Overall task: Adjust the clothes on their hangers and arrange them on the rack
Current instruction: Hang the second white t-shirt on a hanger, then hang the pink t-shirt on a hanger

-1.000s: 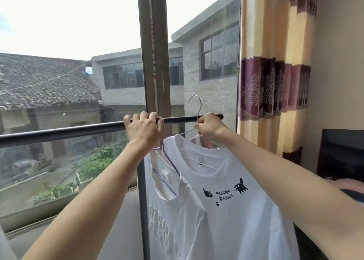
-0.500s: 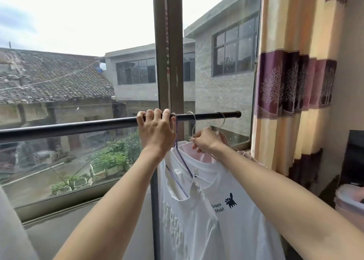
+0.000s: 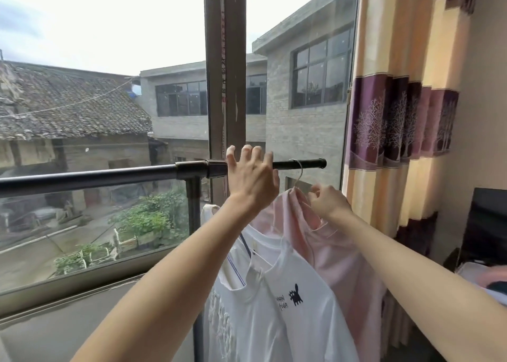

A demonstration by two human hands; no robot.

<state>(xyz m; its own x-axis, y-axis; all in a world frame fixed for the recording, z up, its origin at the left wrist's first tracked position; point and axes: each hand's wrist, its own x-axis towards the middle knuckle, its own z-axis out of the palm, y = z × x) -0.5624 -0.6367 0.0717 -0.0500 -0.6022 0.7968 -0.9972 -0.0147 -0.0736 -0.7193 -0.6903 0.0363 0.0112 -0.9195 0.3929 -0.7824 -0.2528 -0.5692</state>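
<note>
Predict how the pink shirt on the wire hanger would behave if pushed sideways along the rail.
The pink shirt looks thin and floppy: it drapes in soft folds, so it would probably sway. Its wire hanger hook sits loosely over the smooth rail, so it likely slides easily. It may bunch against the white shirt beside it.

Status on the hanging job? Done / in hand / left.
Done: two white shirts and a pink shirt hang at the right end of the rack bar.

In hand: the right hand pinches the pink shirt's collar by its hanger hook; the left hand rests over the bar, fingers loose.

Left: the shirts are bunched and overlapping, so probably spacing them out.
</note>
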